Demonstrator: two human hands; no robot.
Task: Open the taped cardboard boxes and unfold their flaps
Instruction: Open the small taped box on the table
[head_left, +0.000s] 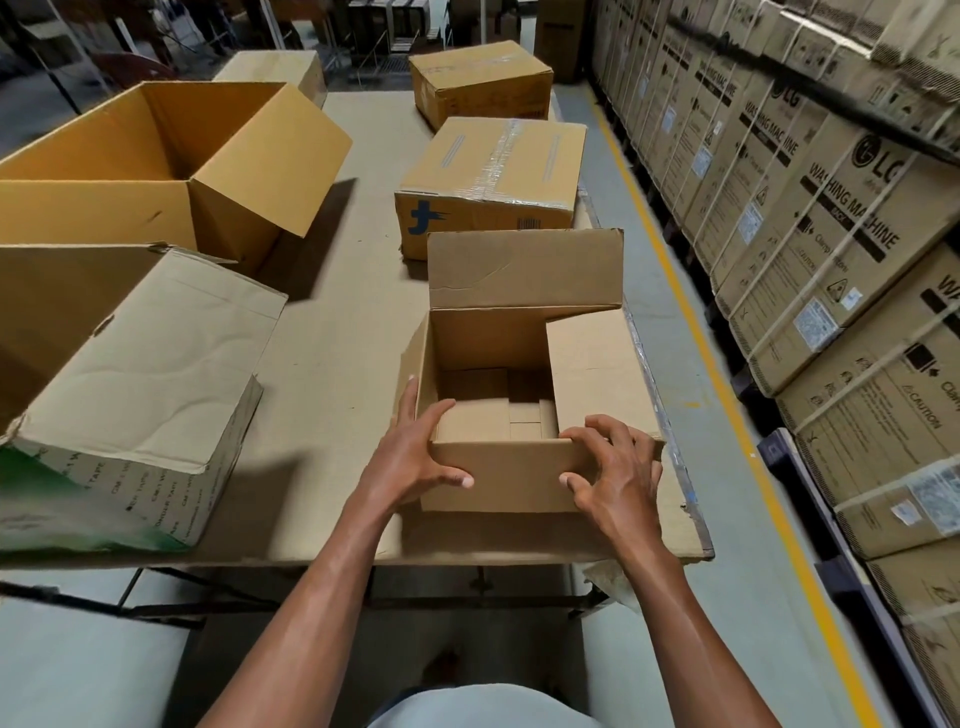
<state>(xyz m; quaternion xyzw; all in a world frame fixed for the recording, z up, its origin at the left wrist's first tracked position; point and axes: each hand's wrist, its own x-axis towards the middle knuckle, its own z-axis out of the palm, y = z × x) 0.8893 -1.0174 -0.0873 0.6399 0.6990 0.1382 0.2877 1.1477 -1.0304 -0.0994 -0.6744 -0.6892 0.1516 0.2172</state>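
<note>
Gripping the near flap (498, 473) of the open box (519, 364) at each end, the left hand (410, 457) and right hand (613, 467) folded it outward, while beyond them two taped boxes (493, 176) remained unopened.

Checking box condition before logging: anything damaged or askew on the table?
Yes. The box at near left is crumpled, its panel wrinkled and its edge torn. The small open box held by both hands has a creased rear flap. The table's cardboard cover is ragged along its right edge.
</note>
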